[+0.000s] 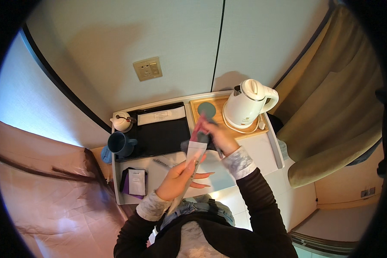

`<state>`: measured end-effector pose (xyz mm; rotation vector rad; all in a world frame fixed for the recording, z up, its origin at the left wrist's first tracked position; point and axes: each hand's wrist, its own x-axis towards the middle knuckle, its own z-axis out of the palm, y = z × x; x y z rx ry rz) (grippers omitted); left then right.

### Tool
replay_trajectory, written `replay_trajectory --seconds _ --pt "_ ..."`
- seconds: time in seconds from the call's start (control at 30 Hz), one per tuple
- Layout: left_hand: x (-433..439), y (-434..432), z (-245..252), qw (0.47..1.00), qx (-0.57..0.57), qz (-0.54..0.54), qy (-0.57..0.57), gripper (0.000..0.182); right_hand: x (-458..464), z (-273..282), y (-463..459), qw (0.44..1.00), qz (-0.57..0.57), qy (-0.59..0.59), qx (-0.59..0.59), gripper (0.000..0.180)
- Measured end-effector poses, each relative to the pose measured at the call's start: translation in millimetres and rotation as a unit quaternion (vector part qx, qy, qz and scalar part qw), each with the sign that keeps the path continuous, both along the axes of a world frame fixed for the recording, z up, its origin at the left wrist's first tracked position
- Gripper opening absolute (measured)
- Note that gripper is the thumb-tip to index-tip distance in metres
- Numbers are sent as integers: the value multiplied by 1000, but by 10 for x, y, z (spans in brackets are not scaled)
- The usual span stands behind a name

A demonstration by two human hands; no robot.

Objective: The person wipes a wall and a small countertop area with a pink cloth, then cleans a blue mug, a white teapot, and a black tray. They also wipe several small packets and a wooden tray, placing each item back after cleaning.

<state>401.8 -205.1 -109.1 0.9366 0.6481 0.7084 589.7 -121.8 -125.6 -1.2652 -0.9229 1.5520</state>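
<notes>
My left hand (177,179) holds a long, narrow white sleeve (196,150) upright in front of me, its open end pointing away from my body. Printed letters run along the sleeve. At that open end, my right hand (224,138) pinches a thin pinkish-red piece (200,127), blurred by motion. A dark, blurred shape lies behind the sleeve's mouth, and I cannot tell what it is. Beneath my left hand, a slim grey lettered packet (162,162) rests on the white tabletop (258,151), partly covered by my fingers.
A white electric kettle (248,103) stands on a wooden tray (196,104) beside a grey-green disc (206,110). To the left are a black tray (161,138), a paper-banded packet (161,116), a small white teapot (122,122), a blue mug (120,144) and stacked sachets (137,182).
</notes>
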Motion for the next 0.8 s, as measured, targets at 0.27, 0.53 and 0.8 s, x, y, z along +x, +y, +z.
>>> replay_trajectory --seconds 0.27,0.53,0.8 --pt "133 342 103 960 125 196 158 27 -242 -122 -425 920 -17 392 -15 48" --pt "337 449 -24 680 566 325 334 37 -727 87 -681 908 -55 415 27 46" --pt "411 386 -236 864 361 309 168 61 -745 -20 -499 972 -13 213 97 52"
